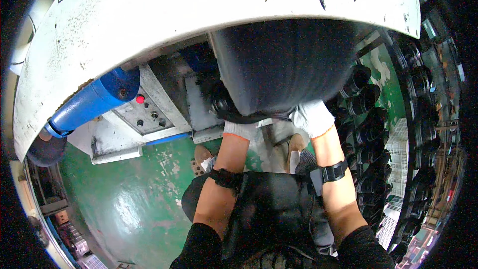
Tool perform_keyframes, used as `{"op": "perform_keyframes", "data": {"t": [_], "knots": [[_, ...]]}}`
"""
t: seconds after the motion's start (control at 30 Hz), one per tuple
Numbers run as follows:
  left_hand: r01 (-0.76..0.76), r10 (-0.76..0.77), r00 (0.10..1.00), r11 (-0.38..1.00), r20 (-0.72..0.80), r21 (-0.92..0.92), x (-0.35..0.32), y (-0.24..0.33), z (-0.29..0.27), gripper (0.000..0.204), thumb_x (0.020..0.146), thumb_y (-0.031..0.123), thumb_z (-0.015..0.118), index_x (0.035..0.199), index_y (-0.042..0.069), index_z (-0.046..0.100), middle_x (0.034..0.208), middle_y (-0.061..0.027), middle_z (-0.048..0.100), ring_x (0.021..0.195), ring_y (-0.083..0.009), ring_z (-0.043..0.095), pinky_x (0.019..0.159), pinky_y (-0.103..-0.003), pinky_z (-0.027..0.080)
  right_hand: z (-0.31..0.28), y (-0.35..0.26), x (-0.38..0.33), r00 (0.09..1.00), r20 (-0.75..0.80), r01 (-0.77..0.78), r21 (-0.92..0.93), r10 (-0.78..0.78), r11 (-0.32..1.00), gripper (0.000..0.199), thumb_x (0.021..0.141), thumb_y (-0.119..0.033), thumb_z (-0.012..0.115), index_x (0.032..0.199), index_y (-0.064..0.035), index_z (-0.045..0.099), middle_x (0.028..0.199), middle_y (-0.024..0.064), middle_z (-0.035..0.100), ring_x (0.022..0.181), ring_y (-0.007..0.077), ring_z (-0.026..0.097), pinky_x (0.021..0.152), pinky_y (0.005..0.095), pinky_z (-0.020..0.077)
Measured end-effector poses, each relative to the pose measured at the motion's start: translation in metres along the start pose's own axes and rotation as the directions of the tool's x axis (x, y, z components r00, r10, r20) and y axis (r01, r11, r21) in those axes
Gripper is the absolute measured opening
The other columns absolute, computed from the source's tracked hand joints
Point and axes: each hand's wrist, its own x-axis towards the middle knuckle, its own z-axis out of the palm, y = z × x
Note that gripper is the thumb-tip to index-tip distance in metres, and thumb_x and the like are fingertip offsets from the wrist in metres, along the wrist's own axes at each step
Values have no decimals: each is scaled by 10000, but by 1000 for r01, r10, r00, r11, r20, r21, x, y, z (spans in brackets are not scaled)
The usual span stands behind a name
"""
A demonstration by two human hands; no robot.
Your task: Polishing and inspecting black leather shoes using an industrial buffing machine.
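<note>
Under a white machine hood, a wide black roller looks smeared, as if turning. Against its lower edge lies a black shoe, largely hidden by the roller and my gloves. My left hand, in a white knitted glove with an orange cuff, grips the shoe's left end; its fingertips are out of sight. At the other end, my right hand wears a matching glove and is closed on the shoe close beside the roller. Both forearms reach forward, a black strap around each.
Left of the roller are a blue cylindrical motor and a control panel with a red button and black knobs. Racks of black shoes stand close on the right, near white plastic crates. My feet stand on green, worn floor.
</note>
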Motion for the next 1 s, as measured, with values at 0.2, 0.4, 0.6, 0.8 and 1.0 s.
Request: {"op": "perform_keyframes", "data": {"t": [0.2,0.4,0.6,0.8,1.0], "knots": [[91,-169,977,880,-128,-465,1,20,-10,511,1015,464,321,1355,122,492,1351,-96,537,1216,-297,513,1060,-446,413,-14,-47,19,997,-70,18,-118,-26,993,464,908,-216,539,1330,-21,521,1396,194,489,1313,360,427,1130,450,310],[-30,-52,963,955,-265,-296,4,53,-3,582,988,539,375,1387,125,468,1375,-72,526,1243,-268,498,1088,-402,382,24,-84,41,980,-197,-1,-162,-32,987,631,812,-334,595,1391,-110,487,1448,247,384,1343,463,327,1119,624,225],[-10,-60,962,968,-267,-252,9,53,-5,613,983,569,365,1407,136,454,1390,-60,513,1246,-265,494,1086,-389,377,74,-93,48,964,-254,-98,-74,76,992,620,836,-358,577,1411,-153,469,1458,227,384,1356,450,310,1129,602,220],[163,-273,932,903,-238,-397,6,1,5,564,996,502,399,1420,131,424,1416,-74,478,1247,-305,473,1085,-415,379,-2,-66,43,945,-287,-204,-136,159,969,537,882,-352,540,1365,-122,512,1455,195,411,1345,417,351,1123,577,248],[298,-333,858,943,-391,-150,-19,-58,66,458,1021,329,403,1424,111,407,1420,-70,471,1245,-280,478,1075,-409,386,-58,-36,21,912,-395,-286,-429,106,857,256,898,-229,519,964,-33,670,816,137,624,771,326,589,968,521,420]]}}
